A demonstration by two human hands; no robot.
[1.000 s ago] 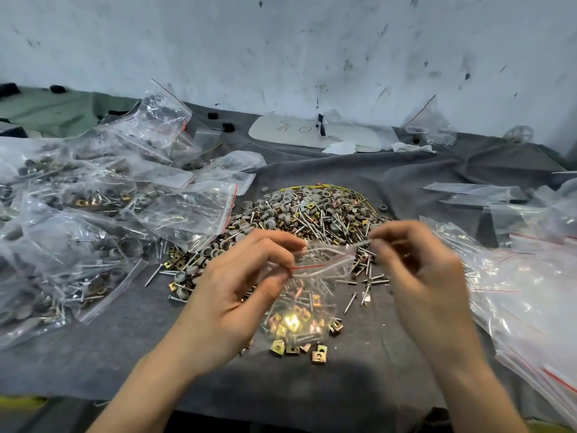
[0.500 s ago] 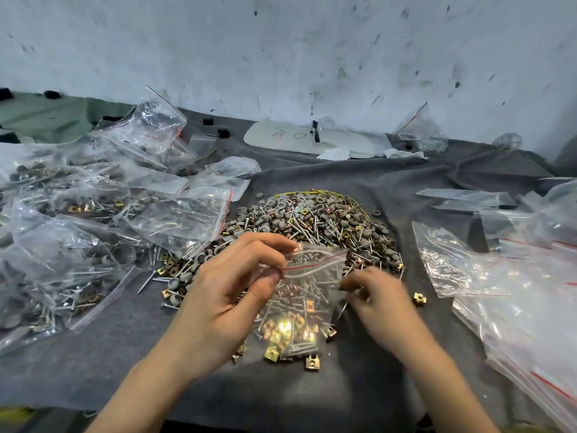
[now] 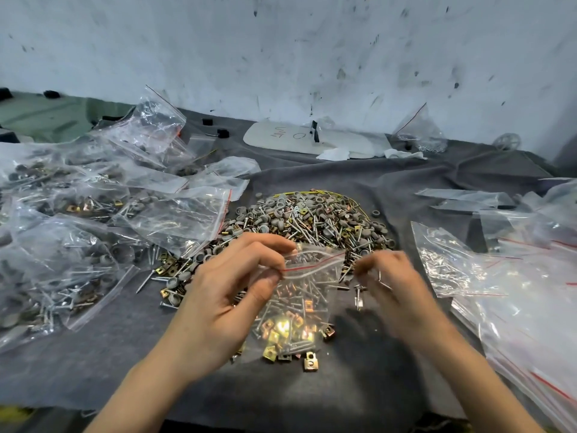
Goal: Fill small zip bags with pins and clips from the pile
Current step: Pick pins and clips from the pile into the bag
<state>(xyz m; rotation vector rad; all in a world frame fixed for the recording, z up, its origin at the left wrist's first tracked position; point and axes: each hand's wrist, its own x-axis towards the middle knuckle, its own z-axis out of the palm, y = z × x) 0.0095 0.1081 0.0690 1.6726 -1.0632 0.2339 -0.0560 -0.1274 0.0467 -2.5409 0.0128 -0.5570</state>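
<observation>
Left hand [image 3: 224, 295] pinched the small zip bag [image 3: 299, 310] at the left end of its red-lined mouth, thumb below and forefinger above. The other fingers curved loosely over it. The bag stood mouth-up and gaping, with its bottom down on the cloth-covered table [image 3: 131, 364], near the middle of the front edge. Contents were silver pins [image 3: 307, 290] in the upper part and brass-coloured square clips [image 3: 278, 337] gathered at the bottom. A few loose clips [image 3: 310, 364] lay on the grey cloth, touching or just beside the bag's lower edge.

Right hand [image 3: 398, 289] was just right of the bag mouth and apart from it, fingers curled together and pinching thin pins [image 3: 380, 278]. It was motion-blurred, so the count was not readable. Stray pins [image 3: 359, 300] showed below its fingertips; could not tell whether they were held or lying on the cloth.

The pile [image 3: 312, 220] of pins, clips and grey round caps sat at table centre, directly behind the bag and both hands. Filled zip bags [image 3: 78, 232] were heaped along the left edge and reached the pile. Empty zip bags [image 3: 515, 295] were stacked flat at the right edge. A white oval board [image 3: 281, 139] with handwriting lay at the back edge, below the marked white wall [image 3: 312, 57].
</observation>
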